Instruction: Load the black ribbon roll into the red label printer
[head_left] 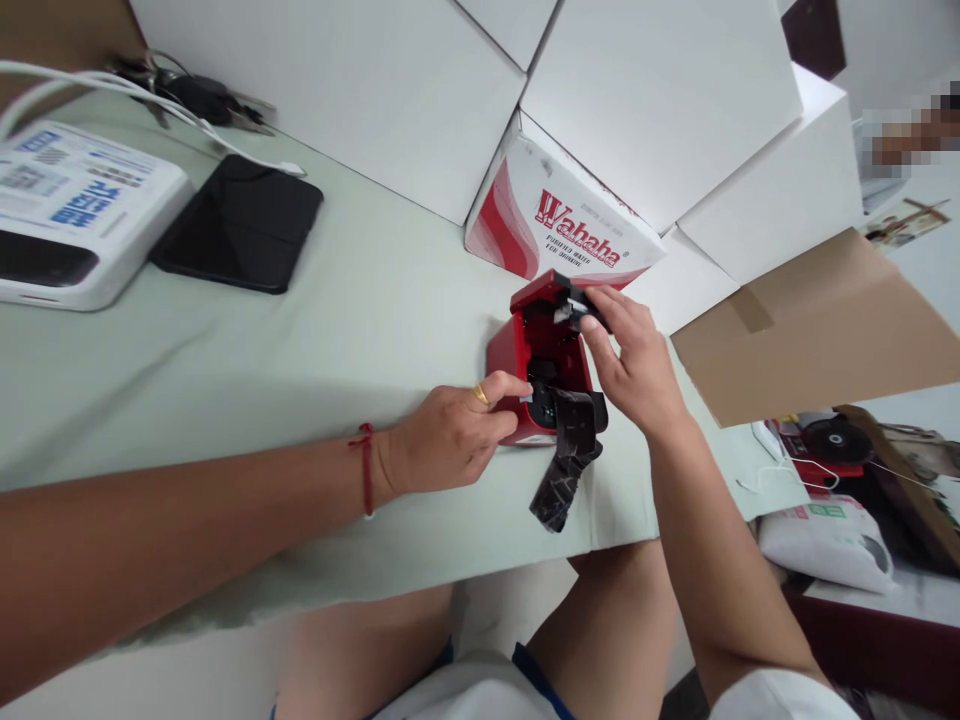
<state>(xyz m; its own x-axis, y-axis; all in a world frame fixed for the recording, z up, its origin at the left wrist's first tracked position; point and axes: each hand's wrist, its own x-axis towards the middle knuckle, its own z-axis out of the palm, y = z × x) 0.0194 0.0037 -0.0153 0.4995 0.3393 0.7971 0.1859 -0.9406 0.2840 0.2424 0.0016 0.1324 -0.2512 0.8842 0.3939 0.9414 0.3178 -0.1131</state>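
A small red box-shaped device (pixel 507 352) sits on the cloth-covered table with its lid (pixel 541 288) raised and dark parts inside. My left hand (pixel 459 432) holds its left side, the index finger on a small grey piece at the rim and the other fingers curled against the wall. At the lid's right end, my right hand (pixel 636 358) pinches the black edge between thumb and fingers. From the front opening a wrinkled black strip (pixel 571 450) hangs down onto the cloth. My fingers hide part of the device's interior.
Behind the device stands a red-and-white Wahaha box (pixel 555 215) against stacked white boxes (pixel 660 90). On the left lie a black phone (pixel 241 225), a white device (pixel 90 215), a cable and keys (pixel 202 98). A cardboard flap (pixel 817 330) juts out at right.
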